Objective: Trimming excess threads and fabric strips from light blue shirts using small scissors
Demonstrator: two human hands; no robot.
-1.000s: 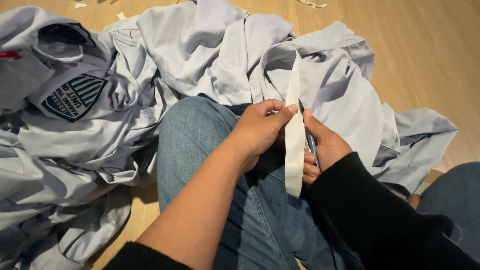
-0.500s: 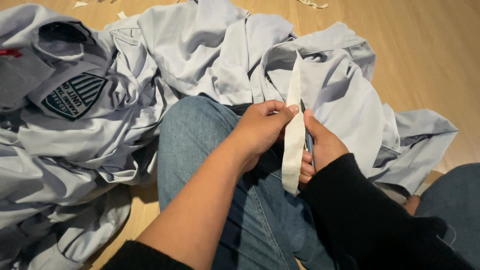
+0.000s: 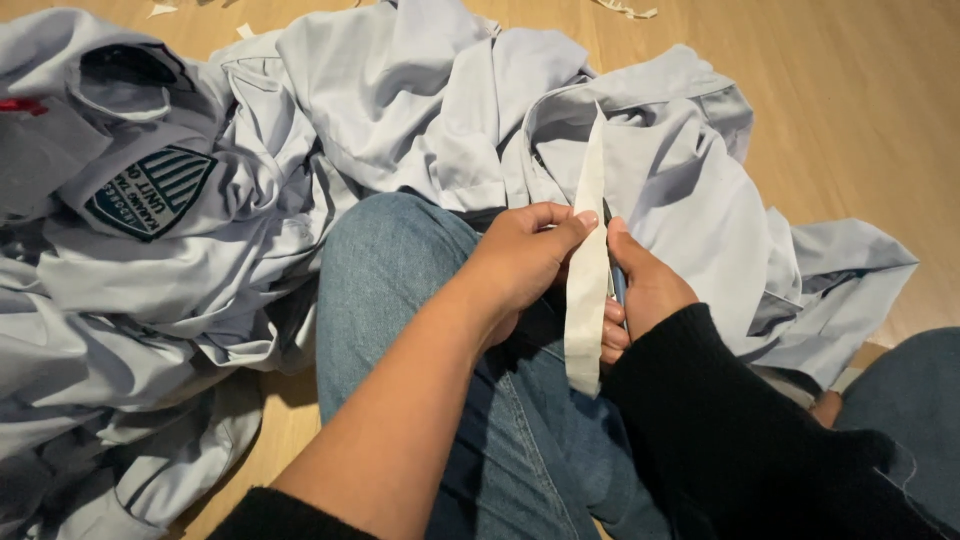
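A long cream fabric strip [image 3: 586, 270] stands on edge between my two hands, above my jeans-clad knee [image 3: 390, 270]. My left hand [image 3: 522, 258] pinches the strip near its middle with thumb and fingers. My right hand [image 3: 643, 290], in a black sleeve, holds a thin blue-handled tool [image 3: 616, 282] against the strip's right side; its tip is hidden behind the cloth. Pale blue shirts [image 3: 420, 110] lie heaped around my legs.
A shirt with a dark green shield-shaped badge [image 3: 150, 192] lies at the left. Light wooden floor [image 3: 860, 110] shows at the right and top, with small cloth scraps [image 3: 628, 10] on it. My other knee [image 3: 905, 400] is at lower right.
The strip has shifted slightly in my hands; both hands stay in nearly the same place over my knee.
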